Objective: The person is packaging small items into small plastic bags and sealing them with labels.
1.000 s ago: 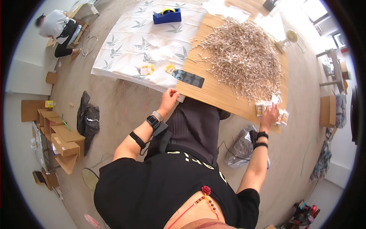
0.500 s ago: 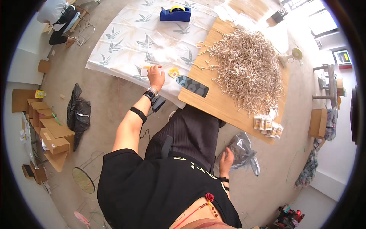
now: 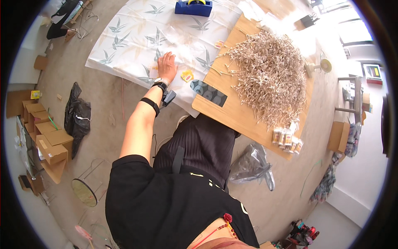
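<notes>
Now the left hand (image 3: 166, 67) is laid palm down on the white leaf-patterned cloth (image 3: 124, 54), at the near edge of a crumpled heap of clear plastic film (image 3: 181, 43). Half a second ago it was held closer to the table edge, over a yellow-and-white card (image 3: 154, 73); that card is now partly covered at the side of the hand and wrist. The fingers are stretched forward and set slightly apart, and nothing is seen to be gripped between them, though what lies under the palm is hidden. The right hand, then seen beside the grey plastic bag (image 3: 252, 166), is no longer shown, so the state of its fingers cannot be told. By this shift the film seems to be brought within the left hand's reach, while the filled packets (image 3: 286, 139) are left untouched at the near right corner of the wooden board (image 3: 236, 113). Just right of the left hand, a yellow cutout (image 3: 187, 75) is seen lying loose on the cloth. Behind the packets, the board is covered by a large pile of cotton swabs (image 3: 273, 79); a blue tape dispenser (image 3: 193, 8) is placed at the cloth's far side.
</notes>
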`<act>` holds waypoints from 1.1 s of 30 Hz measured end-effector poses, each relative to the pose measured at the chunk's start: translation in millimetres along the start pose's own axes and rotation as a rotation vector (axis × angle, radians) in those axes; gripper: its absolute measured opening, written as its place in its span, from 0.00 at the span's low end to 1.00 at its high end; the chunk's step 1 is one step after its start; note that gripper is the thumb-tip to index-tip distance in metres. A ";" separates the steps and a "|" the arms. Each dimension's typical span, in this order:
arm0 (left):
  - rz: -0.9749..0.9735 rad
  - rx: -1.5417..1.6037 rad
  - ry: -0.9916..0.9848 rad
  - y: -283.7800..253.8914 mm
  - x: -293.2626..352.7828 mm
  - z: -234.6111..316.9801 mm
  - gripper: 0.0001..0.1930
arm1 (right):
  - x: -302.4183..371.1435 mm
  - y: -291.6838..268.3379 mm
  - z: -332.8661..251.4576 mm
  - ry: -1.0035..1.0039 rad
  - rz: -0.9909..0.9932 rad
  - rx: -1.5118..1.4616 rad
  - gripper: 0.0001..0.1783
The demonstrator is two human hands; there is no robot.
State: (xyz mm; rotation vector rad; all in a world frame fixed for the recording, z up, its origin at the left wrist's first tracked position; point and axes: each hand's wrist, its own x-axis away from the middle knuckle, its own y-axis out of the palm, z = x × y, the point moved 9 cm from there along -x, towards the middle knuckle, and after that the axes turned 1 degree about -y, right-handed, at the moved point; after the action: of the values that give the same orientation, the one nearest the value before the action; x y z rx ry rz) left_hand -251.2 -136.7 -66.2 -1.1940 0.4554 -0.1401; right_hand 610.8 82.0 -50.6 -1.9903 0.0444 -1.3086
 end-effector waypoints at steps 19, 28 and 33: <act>-0.020 0.227 -0.031 -4.7 -16.3 -9.1 0.07 | 98.8 31.4 16.9 -0.041 0.007 -0.130 0.19; 0.223 0.392 0.027 -55.3 -29.3 -11.4 0.06 | 110.1 47.9 25.4 -0.093 0.064 -0.186 0.19; 0.274 0.363 0.066 -78.2 -26.7 -6.5 0.07 | 108.2 54.7 30.9 -0.140 0.088 -0.207 0.19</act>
State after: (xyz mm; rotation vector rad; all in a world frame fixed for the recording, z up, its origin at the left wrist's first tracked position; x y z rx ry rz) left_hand -267.6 -162.3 10.9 -0.7653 0.6183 -0.0240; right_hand 706.7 15.8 -5.1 -2.2232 0.2064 -1.1448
